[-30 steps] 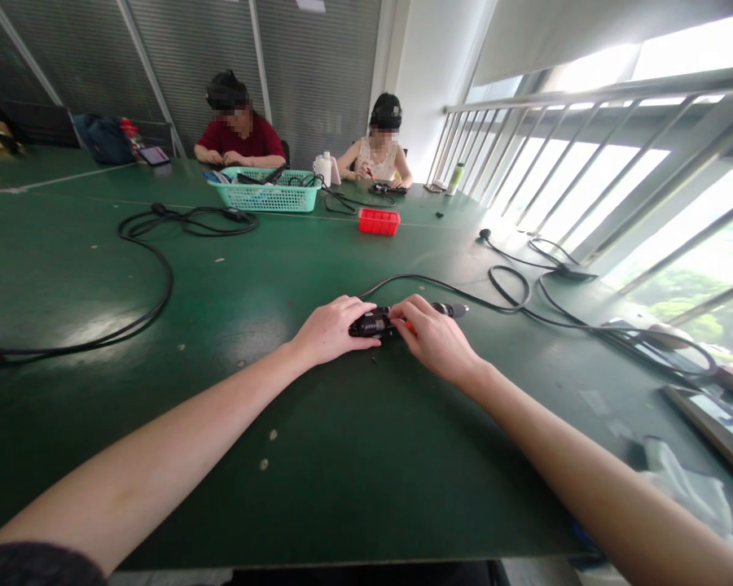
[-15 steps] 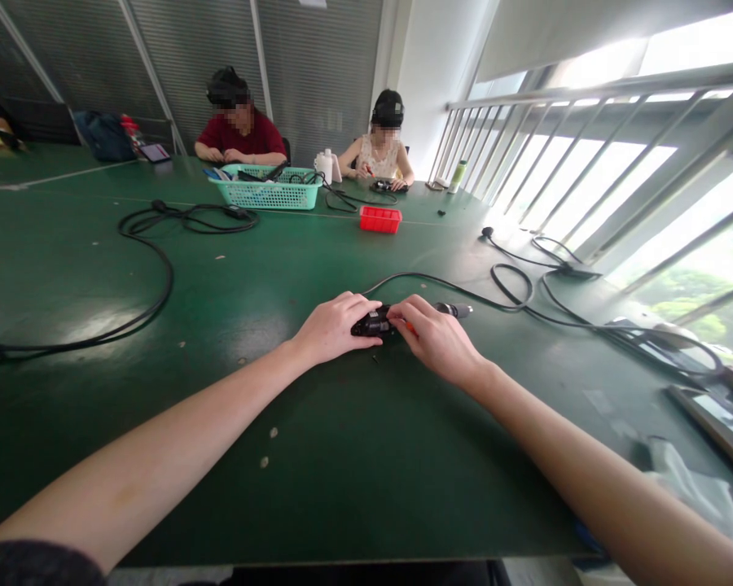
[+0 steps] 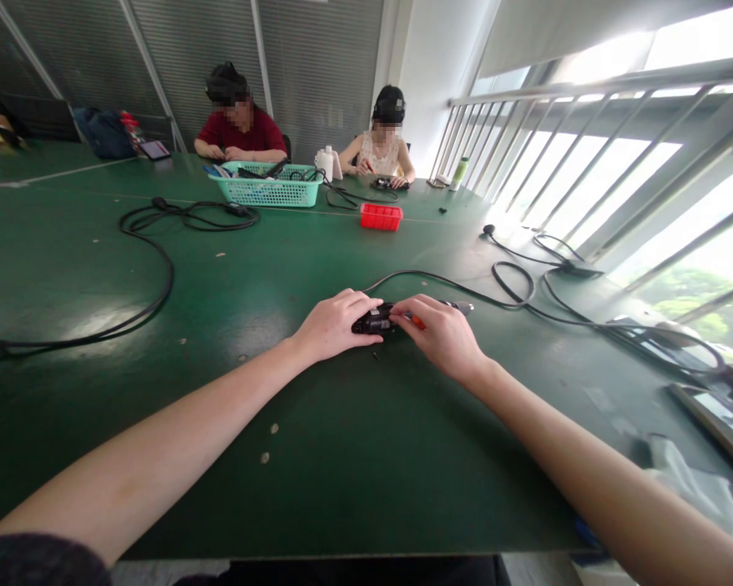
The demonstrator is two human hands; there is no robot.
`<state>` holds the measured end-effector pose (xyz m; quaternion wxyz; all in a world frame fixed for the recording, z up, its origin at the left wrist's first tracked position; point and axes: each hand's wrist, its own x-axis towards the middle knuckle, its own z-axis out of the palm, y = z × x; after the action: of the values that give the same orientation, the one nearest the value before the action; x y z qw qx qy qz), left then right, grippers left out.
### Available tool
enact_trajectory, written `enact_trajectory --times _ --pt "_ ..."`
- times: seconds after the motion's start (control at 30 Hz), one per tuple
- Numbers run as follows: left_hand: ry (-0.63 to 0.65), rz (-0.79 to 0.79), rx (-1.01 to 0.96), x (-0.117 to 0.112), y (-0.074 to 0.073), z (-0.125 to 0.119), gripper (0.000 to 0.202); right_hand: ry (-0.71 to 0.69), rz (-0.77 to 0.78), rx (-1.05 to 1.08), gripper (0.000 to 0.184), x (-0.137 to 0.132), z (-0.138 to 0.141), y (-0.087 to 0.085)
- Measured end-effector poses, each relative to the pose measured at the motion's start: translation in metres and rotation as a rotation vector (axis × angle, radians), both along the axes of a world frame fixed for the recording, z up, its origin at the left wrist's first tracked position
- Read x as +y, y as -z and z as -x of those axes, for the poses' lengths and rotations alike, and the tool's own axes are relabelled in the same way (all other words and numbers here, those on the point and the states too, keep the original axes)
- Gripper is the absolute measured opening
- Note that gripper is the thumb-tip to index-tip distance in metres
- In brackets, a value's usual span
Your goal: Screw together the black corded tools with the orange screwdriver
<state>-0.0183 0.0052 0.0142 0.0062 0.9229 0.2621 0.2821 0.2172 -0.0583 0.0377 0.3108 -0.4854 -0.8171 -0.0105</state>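
Note:
On the green table, a black corded rotary tool (image 3: 367, 325) lies on its side, its grey metal nose (image 3: 463, 308) pointing right. My left hand (image 3: 335, 325) is closed round its rear end, thumb and fingers on either side of the casing. With my right hand (image 3: 443, 335) I pinch an orange-handled screwdriver (image 3: 417, 321) over the tool's middle. Its tip and much of its shaft are hidden behind my fingers. A tiny dark screw (image 3: 375, 355) rests on the table just in front of the tool.
A black cord (image 3: 452, 283) runs right into loops near the railing. Further off stand a red divided box (image 3: 381, 217) and a mint basket (image 3: 269, 194) of tools. Another cable (image 3: 171, 277) curls at left. Two people sit across the table. Flat framed items (image 3: 714, 423) lie at right.
My right hand's fingers have shifted slightly on the screwdriver, and the orange handle shows at a different angle. The left hand keeps its hold on the rotary tool.

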Motion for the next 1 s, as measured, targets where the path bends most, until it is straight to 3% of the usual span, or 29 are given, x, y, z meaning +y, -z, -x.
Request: enact_trajectory --times 0.43,0.73,1.0 --pt "-0.017 0.003 0.01 -0.001 -0.001 0.0 0.058 -0.054 0.016 -0.011 0.025 0.001 -0.001 0.003" --pt "0.022 -0.034 0.007 -0.001 -0.001 0.001 0.055 -0.026 0.126 0.134 0.015 0.0 0.002 -0.005" --pt "0.049 -0.033 -0.009 -0.002 -0.004 0.001 0.048 0.015 0.135 0.174 0.007 0.001 0.001 -0.006"
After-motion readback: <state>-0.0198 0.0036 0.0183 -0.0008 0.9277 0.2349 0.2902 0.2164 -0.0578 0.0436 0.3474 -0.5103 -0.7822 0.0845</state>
